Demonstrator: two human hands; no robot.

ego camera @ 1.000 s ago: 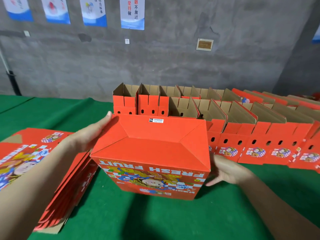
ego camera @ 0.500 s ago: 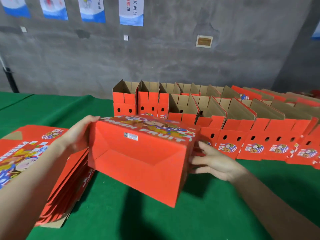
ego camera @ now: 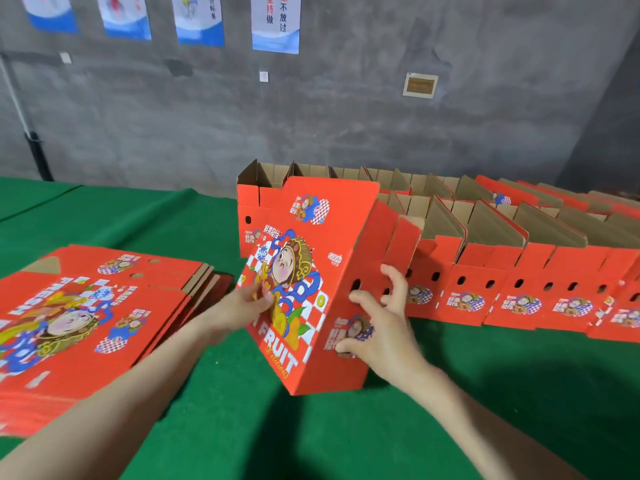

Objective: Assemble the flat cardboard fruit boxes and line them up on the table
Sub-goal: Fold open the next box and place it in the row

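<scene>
While tipped over to the right, standing tall in mid-view: assembled fruit box, red, with a cartoon monkey figure and "FRUIT" lettering across the broad front, and with top flaps open and raised. Leaning toward the row of assembled boxes behind and to its right, lower end down at the green surface; resting there or just off it, cannot tell.

Held from both sides. Left hand up against the printed front near its left edge, fingers blurred and laid on the picture; pinching the edge or only pressing, cannot tell. Right hand on the narrow side panel, fingers spread wide and bent, tips up by the two vent holes, thumb low beside the small printed badge.

Over on the left, lying flat: stack of flat boxes, print side up, just beside the left forearm. Running off to the right along the back: that row again, showing brown insides, flaps up, vent holes and badges facing forward, packed side by side.

Beyond, grey concrete wall with blue-and-white posters along the top and a small framed plaque.
</scene>
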